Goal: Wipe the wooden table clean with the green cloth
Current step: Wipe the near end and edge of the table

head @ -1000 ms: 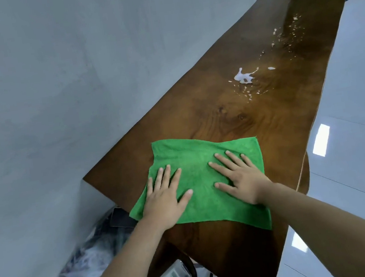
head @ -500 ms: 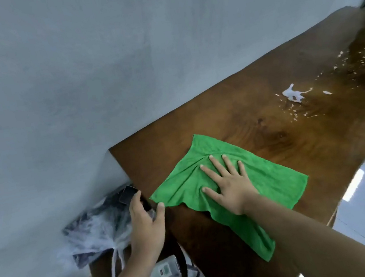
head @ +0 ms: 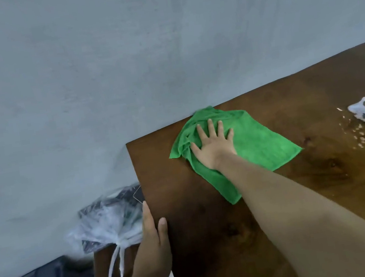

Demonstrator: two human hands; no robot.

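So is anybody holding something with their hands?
Nothing is gripped. The right hand lies flat on the green cloth, pressing its bunched end onto the wooden table. The left hand rests, fingers straight, against the table's short edge.

A person's right hand (head: 213,145) presses flat on a green cloth (head: 257,141) near the wall-side edge of a wooden table (head: 215,240), while the left hand (head: 153,242) rests on the table's end edge; a white spill (head: 362,111) lies nearby.

Right hand (head: 213,148) lies flat, fingers (head: 211,127) spread, forearm (head: 280,195) stretched forward; left hand (head: 153,244) is straight-fingered, thumb apart.
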